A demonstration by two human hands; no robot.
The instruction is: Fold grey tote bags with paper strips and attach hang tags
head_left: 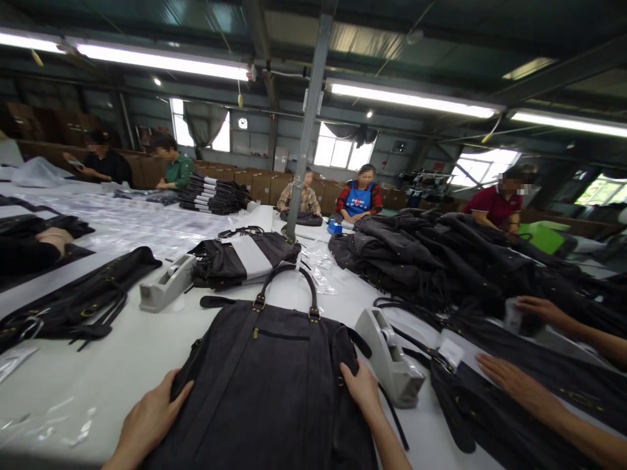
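A dark grey handbag (264,391) lies in front of me, its two-strap top handle (289,274) pointing away and a short zipped pocket (281,334) facing up. My left hand (151,411) grips its left side, thumb on top and fingers hidden behind the edge. On the opposite side, my right hand (361,386) holds the bag's edge, with the thumb near a small metal stud. A grey tape dispenser (392,359) stands just beyond my right hand. The bag's lower end runs out of view.
Another tape dispenser (169,284) stands left of a paper-banded bag (249,254). A large heap of dark bags (441,261) covers the right. A co-worker's hands (524,385) rest near a bag there. Several people work around the white table (117,365); a metal post (306,130) rises ahead.
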